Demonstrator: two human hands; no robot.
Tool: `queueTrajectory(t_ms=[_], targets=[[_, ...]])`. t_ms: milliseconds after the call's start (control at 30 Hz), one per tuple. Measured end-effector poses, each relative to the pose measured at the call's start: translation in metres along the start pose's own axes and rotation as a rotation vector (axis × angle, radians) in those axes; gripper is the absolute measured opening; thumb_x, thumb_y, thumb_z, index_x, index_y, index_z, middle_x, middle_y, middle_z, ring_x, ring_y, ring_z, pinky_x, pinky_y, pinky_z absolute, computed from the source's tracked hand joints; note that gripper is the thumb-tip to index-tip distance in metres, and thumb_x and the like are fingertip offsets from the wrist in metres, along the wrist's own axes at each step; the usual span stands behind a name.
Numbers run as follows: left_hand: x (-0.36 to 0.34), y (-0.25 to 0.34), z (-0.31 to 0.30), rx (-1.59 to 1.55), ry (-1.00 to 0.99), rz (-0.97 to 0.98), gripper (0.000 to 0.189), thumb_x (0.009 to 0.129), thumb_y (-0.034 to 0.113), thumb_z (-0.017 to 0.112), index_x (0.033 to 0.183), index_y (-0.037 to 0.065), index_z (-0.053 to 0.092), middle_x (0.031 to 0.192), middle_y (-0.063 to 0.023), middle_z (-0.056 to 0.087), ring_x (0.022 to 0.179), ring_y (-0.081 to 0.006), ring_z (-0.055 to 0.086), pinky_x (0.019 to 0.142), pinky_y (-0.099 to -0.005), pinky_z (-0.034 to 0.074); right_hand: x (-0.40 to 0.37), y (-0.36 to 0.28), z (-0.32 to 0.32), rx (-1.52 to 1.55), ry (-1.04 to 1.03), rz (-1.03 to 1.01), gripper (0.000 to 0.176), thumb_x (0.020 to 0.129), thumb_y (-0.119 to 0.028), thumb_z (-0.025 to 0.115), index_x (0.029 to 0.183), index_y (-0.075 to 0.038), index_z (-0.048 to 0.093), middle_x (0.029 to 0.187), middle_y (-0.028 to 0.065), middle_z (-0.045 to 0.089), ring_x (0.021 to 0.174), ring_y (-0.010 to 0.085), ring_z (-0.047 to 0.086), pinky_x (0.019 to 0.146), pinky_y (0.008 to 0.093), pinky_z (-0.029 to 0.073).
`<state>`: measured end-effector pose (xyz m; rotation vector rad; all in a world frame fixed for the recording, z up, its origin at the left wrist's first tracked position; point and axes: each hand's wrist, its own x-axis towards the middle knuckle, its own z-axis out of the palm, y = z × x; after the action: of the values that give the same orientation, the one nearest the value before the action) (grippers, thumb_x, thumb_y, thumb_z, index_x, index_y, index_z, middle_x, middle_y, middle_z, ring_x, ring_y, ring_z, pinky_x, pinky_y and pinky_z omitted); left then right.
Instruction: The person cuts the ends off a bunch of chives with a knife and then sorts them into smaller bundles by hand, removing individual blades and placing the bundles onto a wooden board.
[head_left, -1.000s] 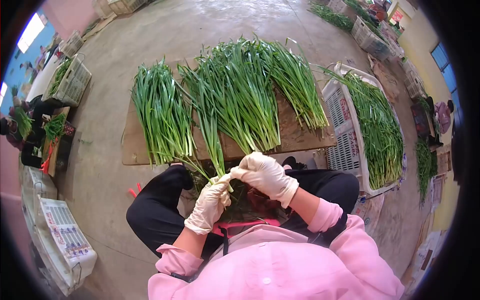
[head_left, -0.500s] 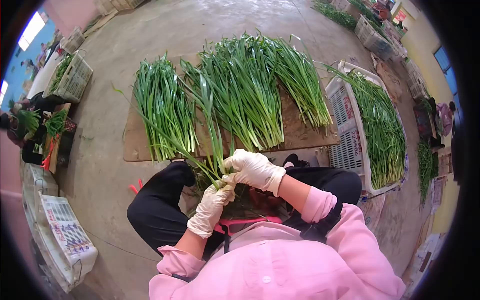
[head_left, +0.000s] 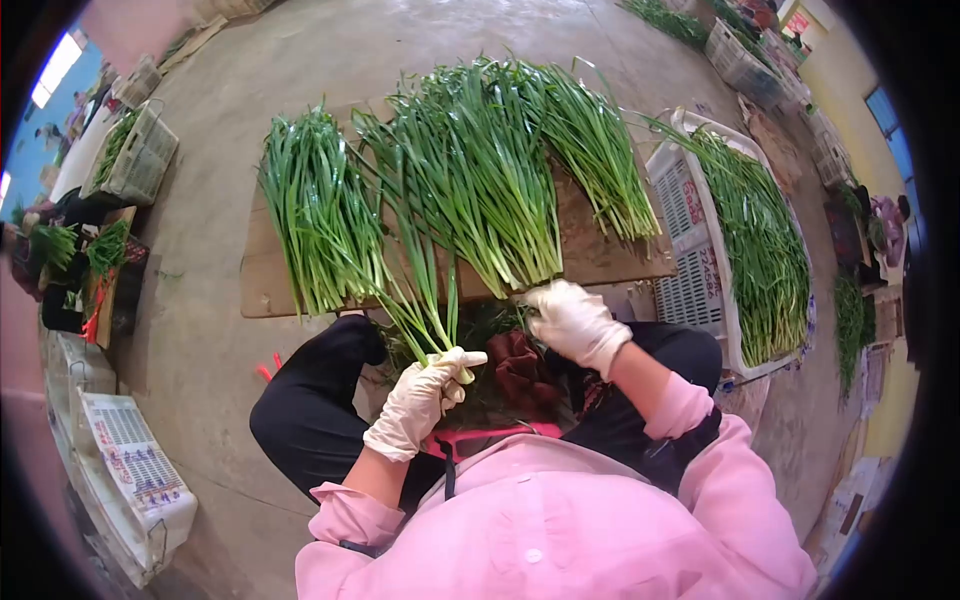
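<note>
My left hand [head_left: 412, 405], in a thin white glove, is closed round the pale stem ends of a few garlic chives [head_left: 437, 322]. Their green leaves reach forward and overlap the board's near edge. My right hand [head_left: 578, 325], gloved too, is to the right of it, over the lap and close to the board; its fingers are smeared by motion. Ahead lies a wooden board [head_left: 600, 262] with a left bunch of chives [head_left: 322, 215], a large middle bunch [head_left: 480, 175] and a right bunch [head_left: 600, 150], their stems towards me.
A white plastic crate [head_left: 690, 255] heaped with long chives [head_left: 755, 250] stands right of the board. A dark reddish cloth [head_left: 522, 372] and loose green bits lie between my knees. White crates [head_left: 135, 450] stand at left, and people work beyond among more crates.
My right hand has left the stems and moved right and slightly forward, away from my left hand. The left hand keeps its hold on the chives.
</note>
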<state>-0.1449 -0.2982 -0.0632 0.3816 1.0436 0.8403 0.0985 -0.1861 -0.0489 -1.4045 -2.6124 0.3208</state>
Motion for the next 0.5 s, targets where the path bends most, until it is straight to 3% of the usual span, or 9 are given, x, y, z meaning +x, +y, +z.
queueTrajectory(t_ms=[67,100,167,200,300,500], targets=[[0.008,-0.002,0.001,-0.028,-0.011,0.001,0.034,0.104,0.028,0.056,0.120,0.002,0.070,0.083,0.0021,0.061,0.064,-0.0044,0.053,0.056,-0.0175,0.039,-0.005,-0.007,0.002,0.161,-0.382,0.127,0.020,0.093,-0.026,0.055,0.098,-0.013,0.070,0.079,0.0145,0.068,0.077,0.0348,0.067,0.066,0.0448,0.053],[0.010,-0.001,0.002,-0.026,-0.028,-0.016,0.035,0.105,0.031,0.052,0.116,0.002,0.069,0.085,0.0012,0.064,0.062,-0.0050,0.054,0.055,-0.0179,0.040,-0.009,-0.008,0.011,0.533,-0.407,0.095,0.022,0.094,-0.027,0.058,0.098,-0.009,0.071,0.080,0.0083,0.068,0.071,0.0227,0.065,0.061,0.0338,0.050],[0.010,-0.006,0.006,0.005,0.060,-0.021,0.033,0.106,0.033,0.048,0.109,0.006,0.066,0.085,0.0011,0.065,0.061,-0.0071,0.056,0.055,-0.0192,0.042,-0.016,-0.031,0.015,1.349,-0.587,0.433,0.032,0.097,-0.036,0.062,0.096,-0.005,0.072,0.080,-0.0019,0.066,0.064,0.0050,0.057,0.054,0.0191,0.043],[0.012,-0.008,0.005,0.003,0.105,-0.025,0.032,0.106,0.033,0.047,0.105,0.007,0.065,0.084,0.0013,0.064,0.061,-0.0078,0.056,0.055,-0.0196,0.042,-0.009,-0.047,0.009,1.326,-0.679,0.560,0.036,0.099,-0.039,0.060,0.095,-0.005,0.072,0.081,-0.0004,0.067,0.063,0.0065,0.058,0.054,0.0201,0.044],[0.014,-0.008,0.001,0.042,0.062,-0.030,0.027,0.106,0.032,0.047,0.104,0.011,0.063,0.081,0.0022,0.061,0.060,-0.0081,0.055,0.054,-0.0202,0.040,0.000,-0.058,0.006,1.350,-0.718,0.497,0.040,0.097,-0.046,0.063,0.094,-0.007,0.072,0.081,0.0008,0.068,0.062,0.0072,0.059,0.054,0.0197,0.046],[0.014,-0.006,-0.011,0.070,-0.082,-0.062,0.021,0.105,0.032,0.045,0.101,0.016,0.058,0.080,0.0038,0.057,0.061,-0.0069,0.050,0.056,-0.0212,0.038,0.007,-0.063,0.007,1.378,-0.718,0.524,0.033,0.093,-0.039,0.070,0.084,-0.007,0.069,0.076,0.0040,0.069,0.057,0.0102,0.061,0.051,0.0215,0.047]])
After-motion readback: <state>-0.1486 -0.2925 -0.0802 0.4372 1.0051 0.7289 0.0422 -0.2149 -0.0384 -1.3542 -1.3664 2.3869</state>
